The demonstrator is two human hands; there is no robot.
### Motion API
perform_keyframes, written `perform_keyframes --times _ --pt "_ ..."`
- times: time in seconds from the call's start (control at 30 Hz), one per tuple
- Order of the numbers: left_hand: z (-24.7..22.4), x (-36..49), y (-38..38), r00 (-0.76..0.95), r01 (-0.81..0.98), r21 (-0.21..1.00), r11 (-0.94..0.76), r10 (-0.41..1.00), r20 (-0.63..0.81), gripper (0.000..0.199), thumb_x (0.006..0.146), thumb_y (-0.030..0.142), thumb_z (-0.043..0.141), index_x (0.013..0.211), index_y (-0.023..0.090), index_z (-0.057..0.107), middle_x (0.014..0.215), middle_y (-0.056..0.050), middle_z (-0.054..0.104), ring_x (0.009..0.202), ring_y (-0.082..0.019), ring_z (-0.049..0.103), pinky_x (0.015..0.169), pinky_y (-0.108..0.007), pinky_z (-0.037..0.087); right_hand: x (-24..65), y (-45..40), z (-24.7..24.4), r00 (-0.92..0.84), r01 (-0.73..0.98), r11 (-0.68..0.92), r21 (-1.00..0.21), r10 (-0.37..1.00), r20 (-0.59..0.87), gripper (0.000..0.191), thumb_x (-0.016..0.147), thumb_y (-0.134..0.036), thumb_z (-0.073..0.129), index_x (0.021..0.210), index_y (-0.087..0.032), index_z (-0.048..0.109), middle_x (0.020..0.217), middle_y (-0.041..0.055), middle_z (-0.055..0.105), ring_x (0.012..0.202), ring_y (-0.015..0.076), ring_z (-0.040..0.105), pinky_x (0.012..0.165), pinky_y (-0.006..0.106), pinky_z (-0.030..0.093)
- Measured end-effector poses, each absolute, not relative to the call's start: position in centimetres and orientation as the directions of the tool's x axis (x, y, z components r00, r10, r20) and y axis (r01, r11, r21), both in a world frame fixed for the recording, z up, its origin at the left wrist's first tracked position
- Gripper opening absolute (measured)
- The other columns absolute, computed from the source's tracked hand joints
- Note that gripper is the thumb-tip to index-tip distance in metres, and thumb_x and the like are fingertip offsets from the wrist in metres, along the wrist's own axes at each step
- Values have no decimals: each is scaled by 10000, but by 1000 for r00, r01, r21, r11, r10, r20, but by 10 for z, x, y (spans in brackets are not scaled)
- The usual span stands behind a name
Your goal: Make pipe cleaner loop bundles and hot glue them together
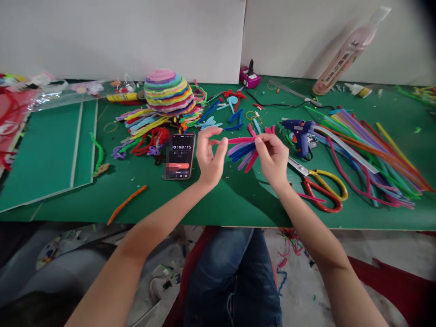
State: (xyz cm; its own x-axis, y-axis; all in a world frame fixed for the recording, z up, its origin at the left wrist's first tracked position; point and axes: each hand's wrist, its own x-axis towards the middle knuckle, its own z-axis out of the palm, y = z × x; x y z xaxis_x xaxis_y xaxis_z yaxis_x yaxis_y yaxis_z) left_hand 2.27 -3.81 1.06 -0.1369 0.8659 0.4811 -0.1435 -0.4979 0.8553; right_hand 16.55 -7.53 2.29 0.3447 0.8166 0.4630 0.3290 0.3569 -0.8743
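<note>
Pink, purple and blue fuzzy stems make up a fanned bundle of short pipe-cleaner pieces (242,153), held above the dark green tabletop (252,204) between the person's 2 bare hands. Thumb and fingertips of the right hand (274,154) are closed in a pinch on the bundle's right side, with short pink tips poking out above them. On the other side, the left hand (210,159) is loosely curved, its index finger apart from the thumb; a slim pink stem (240,141) reaches from the bundle to the thumb tip, and I cannot tell whether the fingers grip its end

Just beside the left hand lies a black phone with a lit timer screen (184,156) reading 00:08:15, partly blurred. Behind it sits a rainbow-striped fuzzy dome (168,93), with loose coloured strands around its base. Near the right hand are a dark blue glue gun (301,131) and scissors with 1 red and 1 yellow handle (307,173). Farther right, long multicoloured pipe cleaners (369,154) spread over the tabletop, and a clear bottle of pinkish liquid (344,59) stands near the pale wall (293,36)
</note>
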Motion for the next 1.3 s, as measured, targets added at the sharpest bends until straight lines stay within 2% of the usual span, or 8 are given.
perform_keyframes --times 0.2,0.33,0.5,0.67,0.9,1.07,1.17,1.3 --pt "16 10 -33 249 282 530 -800 594 765 129 819 399 665 867 288 711 866 -19 670 957 -212 621 948 -418 406 163 -80 20 211 414 402 -817 831 515 167 904 -342 545 864 -202 627 790 8 626 690 111 552 654 281 468" --pt "11 14 -36 235 515 281 -810 449 862 126 860 324 619 912 281 724 851 -17 692 903 -189 632 880 -389 394 160 -83 21 199 505 421 -753 792 577 152 912 -302 532 872 -193 630 809 15 645 721 115 567 667 279 468" --pt "13 16 -36 198 505 210 -837 349 916 109 867 268 624 958 263 685 885 6 730 881 -163 668 893 -369 401 160 -84 24 165 569 445 -691 762 626 154 914 -310 541 875 -206 647 836 26 678 757 133 598 690 301 484" --pt "11 18 -35 199 382 373 -846 469 860 92 898 255 590 984 226 603 869 17 733 800 -132 690 1002 -395 406 161 -83 19 189 490 434 -756 794 578 204 875 -353 612 1048 -250 647 845 4 690 761 134 630 729 310 512" --pt "7 22 -32 117 93 746 -660 751 650 219 866 345 642 984 207 520 852 4 681 799 -111 684 721 -241 531 168 -76 19 234 262 329 -907 890 390 342 922 -509 477 1077 -238 616 912 44 696 877 153 672 819 329 539" --pt "1 23 -22 135 9 868 -497 860 492 306 827 451 663 921 202 511 835 -8 659 773 -114 668 699 -241 527 175 -70 14 106 166 203 -965 969 222 337 782 -495 675 963 -212 671 884 48 712 819 171 675 779 354 563" --pt "-1 22 -17 190 -40 923 -383 904 383 342 797 459 689 918 204 495 850 -15 655 800 -126 670 718 -255 527 176 -69 11 117 170 171 -970 974 192 263 758 -418 705 907 -202 688 832 41 715 763 169 673 736 355 568" --pt "2 18 -15 424 -72 992 -106 897 126 428 713 343 770 981 208 466 782 9 660 719 -131 666 647 -251 511 177 -71 11 163 219 168 -961 965 206 182 774 -328 679 901 -198 695 819 40 724 743 169 676 717 350 567"
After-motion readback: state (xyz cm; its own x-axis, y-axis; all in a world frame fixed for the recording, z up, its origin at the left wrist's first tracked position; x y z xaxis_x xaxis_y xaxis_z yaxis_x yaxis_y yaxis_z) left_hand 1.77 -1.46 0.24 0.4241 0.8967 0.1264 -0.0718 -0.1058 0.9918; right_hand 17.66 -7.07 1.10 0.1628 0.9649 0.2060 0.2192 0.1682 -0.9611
